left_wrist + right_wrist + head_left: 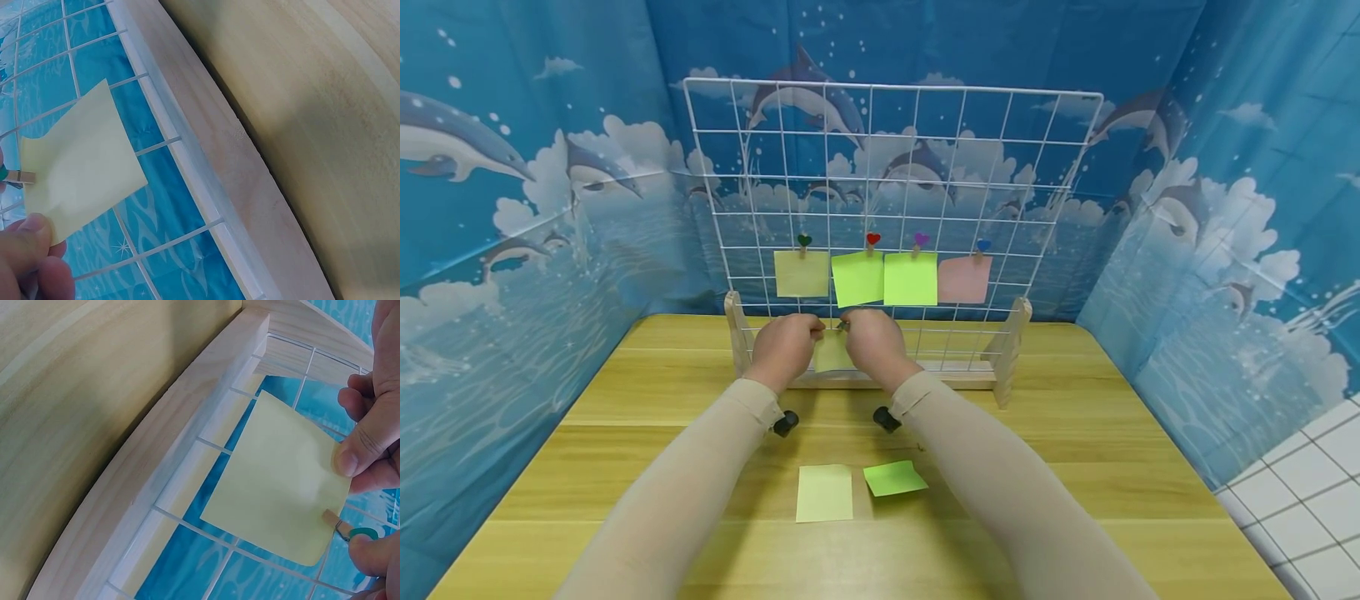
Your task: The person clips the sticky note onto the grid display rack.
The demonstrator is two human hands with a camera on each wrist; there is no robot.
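Note:
Low on the white wire grid (925, 342), a pale yellow sticky note (832, 354) hangs between my two hands. My left hand (784, 343) pinches a top corner of the note between thumb and fingers. Beside it, my right hand (877, 343) pinches a small wooden clothespin (331, 518) with a green ornament. The clothespin's tip overlaps the note's top edge. Higher up, a yellow note (801, 274), two bright green notes (857, 279) and a pink note (964, 280) hang from heart-topped clothespins.
The grid stands in a wooden base with side legs (1015, 354). Nearer on the wooden table (1060, 483) lie another pale yellow note (824, 494) and a green note (895, 478) with a raised edge. A blue dolphin curtain (880, 50) surrounds the table's back and sides.

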